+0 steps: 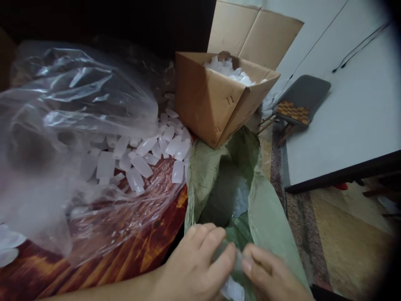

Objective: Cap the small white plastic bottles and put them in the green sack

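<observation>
My left hand [200,257] is closed, its fingers curled round a translucent plastic piece [238,263] that is mostly hidden. From the right, my right hand [271,271] pinches the same piece between thumb and finger. Both hands are over the near end of an open green woven sack [275,221]. White translucent plastic [232,289] shows below them, its shape unclear. To the left, many small translucent plastic bottles [140,165] lie loose on and under a large clear plastic bag [103,96].
Beyond the sack stands an open cardboard box [209,98] filled with similar white pieces. Under the bag is a red and orange patterned cover [125,251]. A grey folding chair [313,96] with a checkered pad is by the white wall [351,121].
</observation>
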`<control>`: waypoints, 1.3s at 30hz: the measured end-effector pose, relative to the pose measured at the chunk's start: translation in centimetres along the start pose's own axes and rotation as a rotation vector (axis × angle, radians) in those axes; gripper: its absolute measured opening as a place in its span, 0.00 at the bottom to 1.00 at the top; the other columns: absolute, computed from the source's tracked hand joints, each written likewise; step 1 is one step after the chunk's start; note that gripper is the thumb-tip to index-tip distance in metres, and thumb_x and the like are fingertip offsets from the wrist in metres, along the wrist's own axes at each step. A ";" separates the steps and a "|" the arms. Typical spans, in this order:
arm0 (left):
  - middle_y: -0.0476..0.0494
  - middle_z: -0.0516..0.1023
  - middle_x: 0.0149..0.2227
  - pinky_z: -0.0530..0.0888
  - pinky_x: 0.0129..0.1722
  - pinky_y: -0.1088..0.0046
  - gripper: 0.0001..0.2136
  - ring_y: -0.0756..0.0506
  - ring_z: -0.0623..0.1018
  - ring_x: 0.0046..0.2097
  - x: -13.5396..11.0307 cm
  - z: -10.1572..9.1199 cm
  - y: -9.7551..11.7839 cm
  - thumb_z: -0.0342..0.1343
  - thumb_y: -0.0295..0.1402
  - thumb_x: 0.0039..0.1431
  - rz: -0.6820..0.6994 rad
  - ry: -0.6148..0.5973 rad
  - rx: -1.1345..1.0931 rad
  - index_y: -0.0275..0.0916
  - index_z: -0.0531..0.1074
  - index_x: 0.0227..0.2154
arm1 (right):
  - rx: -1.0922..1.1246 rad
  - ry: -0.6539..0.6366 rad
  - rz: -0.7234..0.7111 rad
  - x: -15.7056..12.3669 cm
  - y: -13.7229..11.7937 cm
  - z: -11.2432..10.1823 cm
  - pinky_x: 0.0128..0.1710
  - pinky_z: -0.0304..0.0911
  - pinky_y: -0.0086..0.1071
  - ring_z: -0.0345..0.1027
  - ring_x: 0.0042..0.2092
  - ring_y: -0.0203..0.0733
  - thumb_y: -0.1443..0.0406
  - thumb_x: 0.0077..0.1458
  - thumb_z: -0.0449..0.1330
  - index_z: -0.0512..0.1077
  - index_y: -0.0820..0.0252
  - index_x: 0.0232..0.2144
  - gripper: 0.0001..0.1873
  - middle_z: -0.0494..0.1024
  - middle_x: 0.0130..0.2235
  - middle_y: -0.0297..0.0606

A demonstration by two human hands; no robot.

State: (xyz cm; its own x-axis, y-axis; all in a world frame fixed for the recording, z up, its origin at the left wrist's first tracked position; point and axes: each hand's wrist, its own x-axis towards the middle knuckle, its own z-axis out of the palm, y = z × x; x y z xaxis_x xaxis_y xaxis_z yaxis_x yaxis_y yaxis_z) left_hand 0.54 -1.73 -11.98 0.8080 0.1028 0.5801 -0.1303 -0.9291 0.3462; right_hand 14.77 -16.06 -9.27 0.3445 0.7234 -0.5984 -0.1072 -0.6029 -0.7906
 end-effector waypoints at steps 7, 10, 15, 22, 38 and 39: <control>0.48 0.71 0.29 0.64 0.27 0.72 0.06 0.47 0.70 0.29 0.2 -0.1 0.1 0.55 0.33 0.57 -0.223 -0.346 -0.234 0.38 0.64 0.34 | 0.184 0.155 0.100 1.0 0.8 -0.9 0.18 0.48 0.22 0.53 0.22 0.30 0.49 0.52 0.60 0.60 0.56 0.43 0.24 0.61 0.23 0.23; 0.52 0.70 0.27 0.61 0.24 0.75 0.15 0.49 0.69 0.26 0.5 -0.6 0.3 0.62 0.40 0.54 -0.450 -0.431 -0.413 0.39 0.63 0.35 | 0.258 0.034 0.113 0.5 0.6 -0.6 0.18 0.48 0.20 0.54 0.21 0.26 0.48 0.52 0.60 0.62 0.58 0.34 0.21 0.65 0.25 0.26; 0.53 0.69 0.27 0.58 0.24 0.77 0.17 0.52 0.67 0.26 1.2 -1.4 0.0 0.58 0.48 0.59 -0.528 -0.461 -0.574 0.39 0.64 0.34 | 0.211 -0.060 0.235 0.8 0.9 -1.0 0.11 0.40 0.21 0.51 0.12 0.26 0.35 0.52 0.49 0.61 0.58 0.31 0.32 0.65 0.18 0.25; 0.48 0.70 0.37 0.64 0.34 0.75 0.12 0.49 0.72 0.37 1.4 -1.4 -0.4 0.53 0.44 0.64 -0.518 -0.455 -0.552 0.41 0.70 0.40 | 0.016 -0.032 -0.035 -0.1 0.1 -0.4 0.18 0.51 0.22 0.52 0.18 0.27 0.46 0.62 0.49 0.60 0.56 0.45 0.21 0.66 0.25 0.25; 0.52 0.67 0.22 0.60 0.27 0.76 0.21 0.53 0.68 0.26 1.7 -1.2 -0.6 0.40 0.45 0.70 -0.698 -0.393 -0.708 0.36 0.66 0.27 | -0.905 -0.013 -0.860 -0.3 -3.0 -1.3 0.44 0.70 0.25 0.73 0.47 0.34 0.70 0.61 0.55 0.61 0.53 0.53 0.18 0.78 0.45 0.34; 0.53 0.65 0.21 0.59 0.26 0.76 0.22 0.53 0.66 0.25 1.7 -1.1 -0.7 0.39 0.45 0.70 -0.695 -0.392 -0.719 0.36 0.64 0.25 | -0.902 -0.001 -0.890 -0.2 -2.9 -1.2 0.45 0.70 0.25 0.73 0.49 0.35 0.71 0.62 0.54 0.61 0.54 0.52 0.17 0.78 0.45 0.35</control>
State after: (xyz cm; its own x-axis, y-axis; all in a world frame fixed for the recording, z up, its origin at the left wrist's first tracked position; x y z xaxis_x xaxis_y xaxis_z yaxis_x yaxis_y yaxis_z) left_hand 1.36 -0.57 -10.47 0.9466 0.2885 -0.1438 0.2247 -0.2705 0.9361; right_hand 16.11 -14.83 -6.67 -0.0307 0.9953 0.0920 0.8323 0.0764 -0.5491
